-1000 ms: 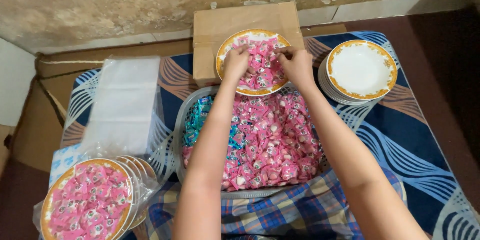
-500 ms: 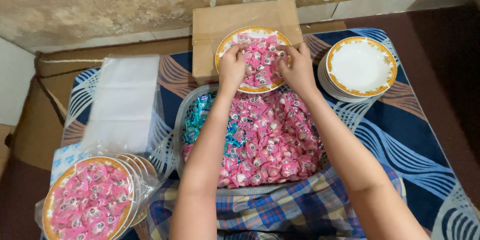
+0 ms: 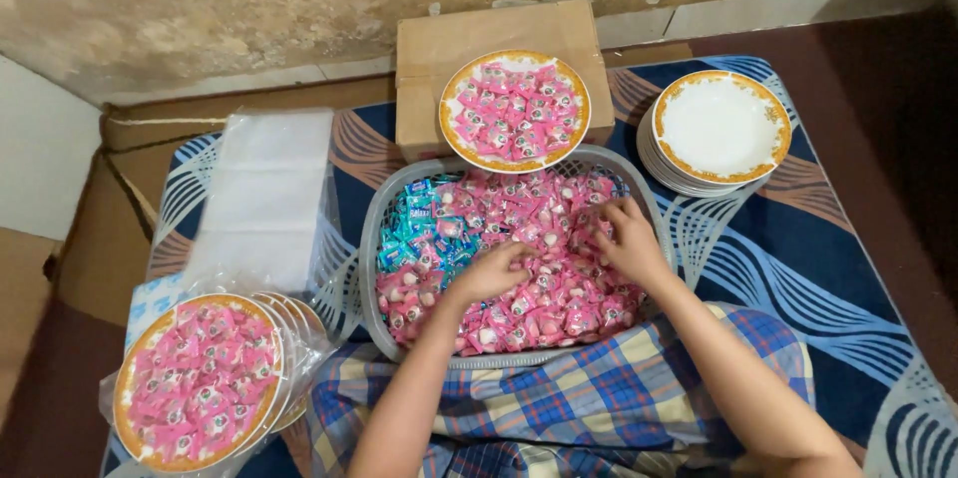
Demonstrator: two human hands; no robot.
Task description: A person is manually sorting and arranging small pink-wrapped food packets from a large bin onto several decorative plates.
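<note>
**candyfan22:** So where's this at? Both hands are down in the grey plastic basket point(image 3: 371, 239) in the middle of the frame, right in the heap of pink wrapped candies point(image 3: 519, 278). The left hand point(image 3: 491, 273) is curled, fingers tucked into the pile, looks like it's closing on a few pieces, though I can't tell if anything's actually pinched. The right hand point(image 3: 631, 243) is just to the right of it, fingers spread over the candies near the basket's right side. The hands are apart, not touching each other.

**plate_stacker:** Looks like the scooping step to me. The candy-filled plate point(image 3: 515, 111) sits on the cardboard box point(image 3: 469, 34) at top centre, just above the basket, and it's already covered edge to edge. There's a stack of empty gold-rimmed plates point(image 3: 720, 129) at upper right, and bagged filled plates point(image 3: 200, 383) at lower left.

**candyfan22:** Yeah, plus the blue wrapped candies point(image 3: 414, 224) sit in the basket's upper left corner, apart from both hands.

**plate_stacker:** My guess: the next move needs a proper handful gathered without spilling over the basket rim. A clear plastic bag pile point(image 3: 264, 194) lies at the left, well away from both hands.
</note>
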